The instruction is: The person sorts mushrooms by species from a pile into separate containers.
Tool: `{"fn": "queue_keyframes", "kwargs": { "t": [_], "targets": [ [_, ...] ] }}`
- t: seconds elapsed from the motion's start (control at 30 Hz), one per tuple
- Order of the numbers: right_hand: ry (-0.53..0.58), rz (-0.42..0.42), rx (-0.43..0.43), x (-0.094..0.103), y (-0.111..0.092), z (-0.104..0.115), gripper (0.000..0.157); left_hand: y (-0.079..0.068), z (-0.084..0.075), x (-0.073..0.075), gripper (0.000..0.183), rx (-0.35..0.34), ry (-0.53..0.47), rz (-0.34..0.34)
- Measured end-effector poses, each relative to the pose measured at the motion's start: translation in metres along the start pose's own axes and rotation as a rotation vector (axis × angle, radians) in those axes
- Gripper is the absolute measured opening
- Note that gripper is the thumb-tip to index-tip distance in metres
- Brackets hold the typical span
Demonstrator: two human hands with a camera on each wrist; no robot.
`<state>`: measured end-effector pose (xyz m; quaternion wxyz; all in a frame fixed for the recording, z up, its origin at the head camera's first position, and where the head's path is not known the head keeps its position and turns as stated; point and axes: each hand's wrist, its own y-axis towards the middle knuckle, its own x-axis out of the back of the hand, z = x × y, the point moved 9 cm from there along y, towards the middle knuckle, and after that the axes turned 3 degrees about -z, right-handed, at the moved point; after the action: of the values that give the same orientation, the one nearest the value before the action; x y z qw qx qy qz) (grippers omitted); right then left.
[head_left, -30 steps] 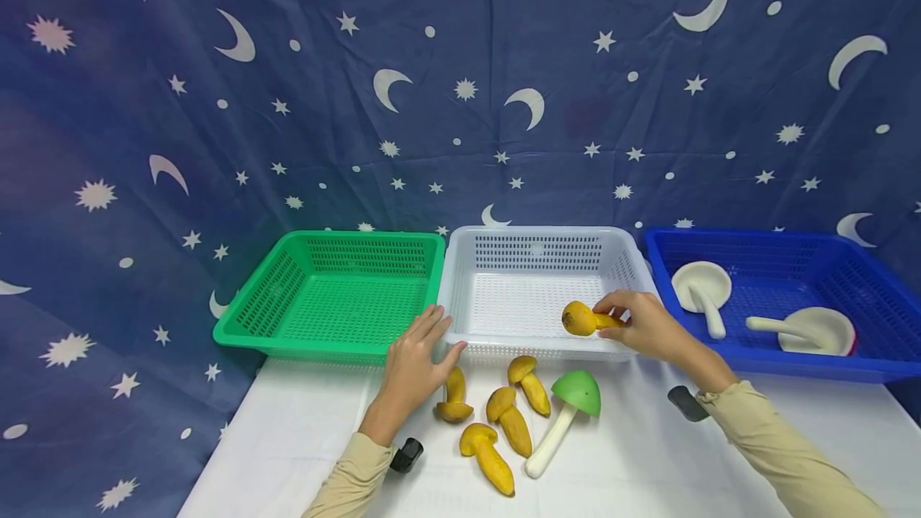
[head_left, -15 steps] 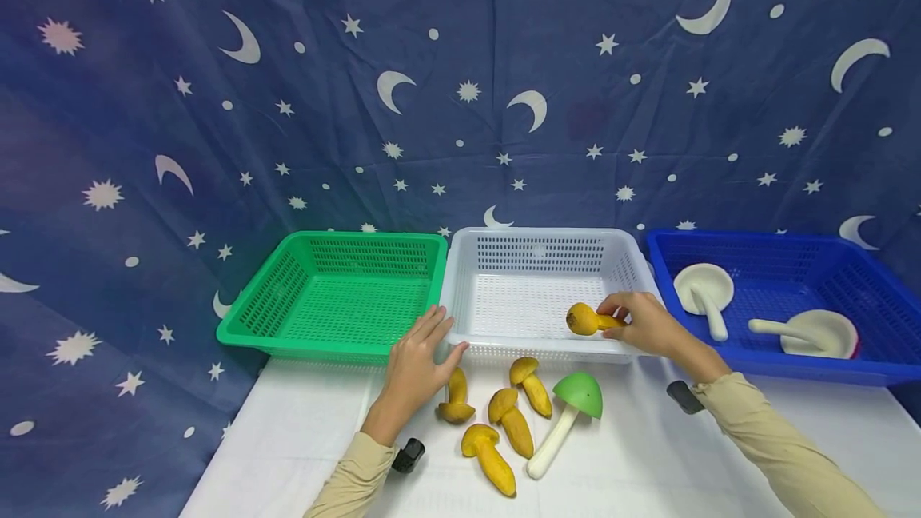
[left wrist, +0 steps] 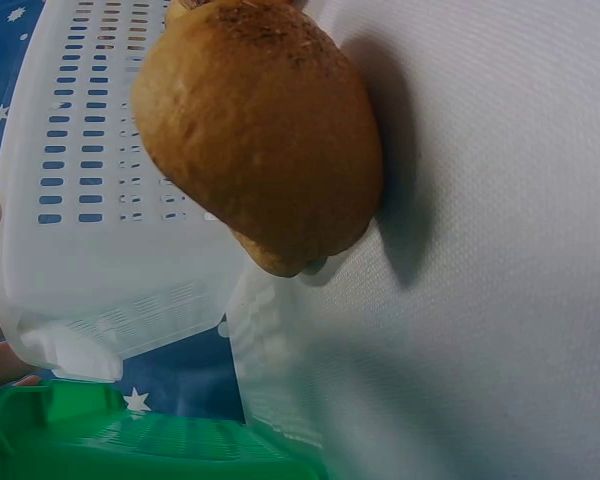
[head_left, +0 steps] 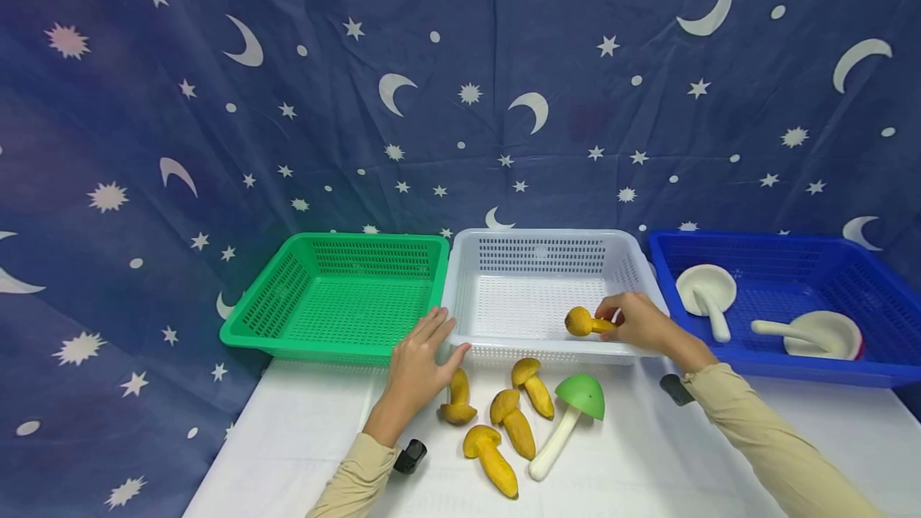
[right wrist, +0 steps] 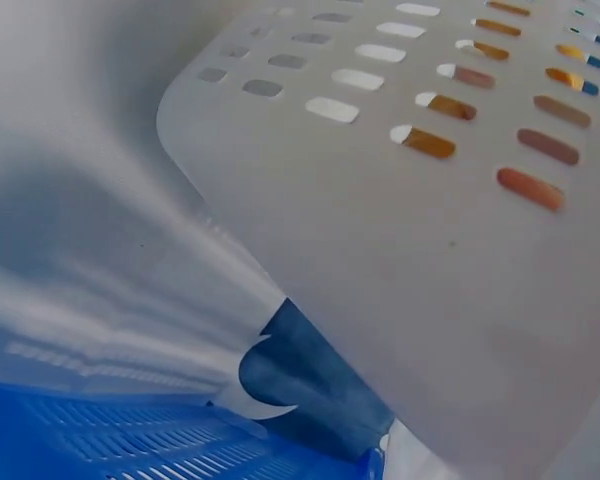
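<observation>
My right hand [head_left: 636, 321] pinches the stem of a yellow toy mushroom [head_left: 579, 321] inside the white basket [head_left: 547, 344], near its front right corner. The cap points left. My left hand [head_left: 417, 366] has its fingers fairly straight, resting at the front rims where the green basket [head_left: 302, 346] and the white basket meet. Just beside its thumb, on the table, lies a yellow mushroom with a brown cap [head_left: 458, 412], whose cap [left wrist: 260, 130] looms large in the left wrist view. In the right wrist view, the white basket's wall [right wrist: 380, 230] hides the right hand, apart from glimpses through the slots.
More yellow mushrooms [head_left: 514, 426] and one green-capped mushroom [head_left: 581, 396] with a white stem lie on the white tablecloth [head_left: 619, 462]. At right, a blue basket [head_left: 763, 358] holds two white-stemmed mushrooms [head_left: 708, 294]. A starry curtain [head_left: 460, 134] hangs behind the baskets.
The right hand has lowered a little into the white basket and shifted slightly left, with the yellow mushroom in its grip. The left hand stays in place.
</observation>
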<state>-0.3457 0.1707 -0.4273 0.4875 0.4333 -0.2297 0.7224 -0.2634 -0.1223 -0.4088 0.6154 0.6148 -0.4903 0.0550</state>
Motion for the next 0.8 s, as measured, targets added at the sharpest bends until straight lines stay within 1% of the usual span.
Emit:
{"fn": "queue_keyframes", "kwargs": {
  "t": [0.27, 0.6, 0.8],
  "targets": [
    [-0.028, 0.025, 0.028, -0.0045, 0.0061, -0.0018, 0.02, 0.0003, -0.0007, -0.0004, 0.047, -0.004, -0.014, -0.006],
    [-0.015, 0.001, 0.007, -0.0052, 0.0092, -0.0021, 0.016, 0.0004, -0.0002, -0.0007, 0.047, 0.001, -0.012, -0.005],
    [-0.029, -0.019, 0.022, 0.0001, 0.0077, -0.0005, 0.015, -0.0002, -0.0001, -0.0011, 0.047, 0.0, -0.009, -0.002]
  ]
}}
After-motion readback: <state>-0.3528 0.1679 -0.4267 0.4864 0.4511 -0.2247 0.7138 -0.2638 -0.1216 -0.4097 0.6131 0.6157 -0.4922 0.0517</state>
